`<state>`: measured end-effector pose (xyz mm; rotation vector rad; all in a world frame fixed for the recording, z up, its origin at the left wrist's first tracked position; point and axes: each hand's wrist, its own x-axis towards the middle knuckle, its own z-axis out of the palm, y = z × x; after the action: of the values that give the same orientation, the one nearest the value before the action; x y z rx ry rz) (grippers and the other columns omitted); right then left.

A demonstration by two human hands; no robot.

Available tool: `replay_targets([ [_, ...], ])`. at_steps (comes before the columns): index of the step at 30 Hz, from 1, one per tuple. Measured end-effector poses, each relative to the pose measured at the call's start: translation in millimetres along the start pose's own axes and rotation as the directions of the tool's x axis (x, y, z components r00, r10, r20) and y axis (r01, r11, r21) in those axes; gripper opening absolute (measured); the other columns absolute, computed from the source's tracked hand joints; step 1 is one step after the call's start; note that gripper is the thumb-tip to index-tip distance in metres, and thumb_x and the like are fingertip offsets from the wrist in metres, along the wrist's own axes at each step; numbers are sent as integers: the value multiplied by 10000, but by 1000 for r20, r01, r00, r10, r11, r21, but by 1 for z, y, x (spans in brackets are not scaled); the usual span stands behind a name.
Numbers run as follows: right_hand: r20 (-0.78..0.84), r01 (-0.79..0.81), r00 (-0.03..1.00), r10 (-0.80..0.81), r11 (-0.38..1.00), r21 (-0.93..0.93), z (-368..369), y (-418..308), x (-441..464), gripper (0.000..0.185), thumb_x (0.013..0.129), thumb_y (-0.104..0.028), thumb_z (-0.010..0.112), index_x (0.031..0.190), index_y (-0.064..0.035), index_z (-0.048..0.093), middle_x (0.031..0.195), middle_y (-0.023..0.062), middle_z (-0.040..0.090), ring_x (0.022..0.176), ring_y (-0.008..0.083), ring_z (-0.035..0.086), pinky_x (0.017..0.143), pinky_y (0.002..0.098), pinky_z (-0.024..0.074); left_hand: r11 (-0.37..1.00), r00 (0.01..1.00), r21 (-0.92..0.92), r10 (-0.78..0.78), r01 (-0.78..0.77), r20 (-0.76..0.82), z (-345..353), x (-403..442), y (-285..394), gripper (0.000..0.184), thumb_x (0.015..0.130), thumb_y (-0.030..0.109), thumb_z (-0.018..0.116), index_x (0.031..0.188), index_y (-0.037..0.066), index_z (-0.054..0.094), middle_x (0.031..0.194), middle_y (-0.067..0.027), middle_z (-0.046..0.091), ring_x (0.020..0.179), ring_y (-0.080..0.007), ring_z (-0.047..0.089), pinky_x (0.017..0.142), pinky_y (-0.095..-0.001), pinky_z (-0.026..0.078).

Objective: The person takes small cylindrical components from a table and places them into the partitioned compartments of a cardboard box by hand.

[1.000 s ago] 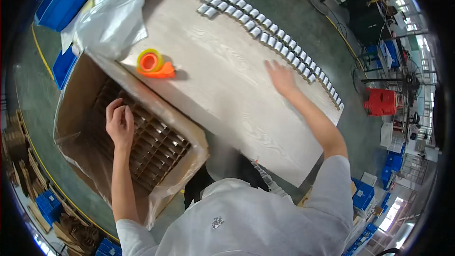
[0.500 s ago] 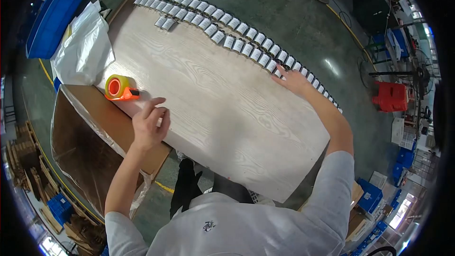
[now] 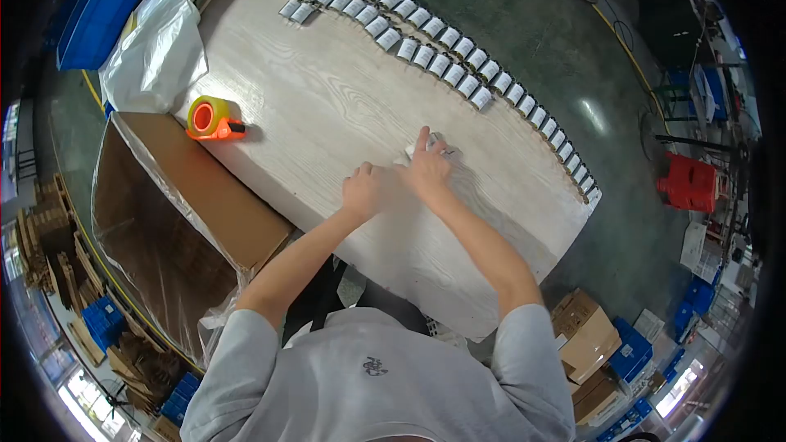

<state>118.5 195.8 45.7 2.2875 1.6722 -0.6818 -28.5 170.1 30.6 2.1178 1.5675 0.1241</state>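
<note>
Over the middle of the pale wood-grain table (image 3: 311, 139), my right hand (image 3: 427, 172) is closed around a small bottle (image 3: 440, 146) with a white label, partly covered by the fingers. Close by on its left is my left hand (image 3: 361, 190), its fingers curled in; whatever they may hold is hidden. Small white-labelled bottles with dark ends (image 3: 449, 38) form two long rows along the table's far edge, beyond both hands. Two more such bottles (image 3: 302, 13) sit in front of the rows at the far left.
An orange tape dispenser (image 3: 214, 120) with yellow tape stands at the left table edge. Beside that edge is a large cardboard box (image 3: 209, 188) lined with clear plastic. Plastic sheeting (image 3: 160, 49) and a blue bin (image 3: 106, 12) are farther back; a red stool (image 3: 689, 182) stands at right.
My right hand has come back from the bottle row to mid-table with a bottle. My left hand has moved right from beside the tape dispenser, its fingers now curled. The view has shifted slightly.
</note>
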Motion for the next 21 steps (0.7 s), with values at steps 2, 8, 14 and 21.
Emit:
replay_targets([
  [2, -61, -34, 997, 44, 988, 149, -16, -4, -11, 826, 716, -365, 660, 1341, -7, 254, 1220, 309, 386, 863, 356, 597, 678, 408, 504, 989, 990, 49, -139, 139, -7, 14, -3, 4, 178, 709, 205, 650, 837, 92, 599, 880, -48, 551, 917, -257, 544, 719, -434, 434],
  [8, -279, 205, 943, -183, 977, 51, 33, 59, -1, 334, 792, -243, 587, 1059, -56, 516, 991, 115, 562, 860, 279, 595, 790, 457, 437, 999, 996, -36, -31, 28, -82, 33, -4, -23, 136, 701, 135, 602, 835, 109, 605, 868, -39, 551, 883, -252, 542, 679, -439, 414],
  [14, -458, 405, 786, -415, 906, -126, 36, 90, -9, 143, 829, -202, 541, 880, -82, 599, 865, 81, 610, 814, 252, 586, 795, 436, 408, 934, 999, -357, 1, -14, -39, -45, -12, -20, 104, 730, 120, 585, 827, 87, 605, 863, -49, 567, 817, -264, 544, 690, -390, 436],
  [21, -421, 280, 879, -226, 958, 70, 8, 89, -7, 99, 796, -99, 565, 877, -41, 564, 833, 126, 579, 809, 300, 565, 750, 413, 433, 863, 871, -484, -120, -145, -476, -265, -102, -93, 112, 771, -23, 592, 875, 11, 572, 879, -73, 549, 825, -160, 572, 719, -283, 466],
])
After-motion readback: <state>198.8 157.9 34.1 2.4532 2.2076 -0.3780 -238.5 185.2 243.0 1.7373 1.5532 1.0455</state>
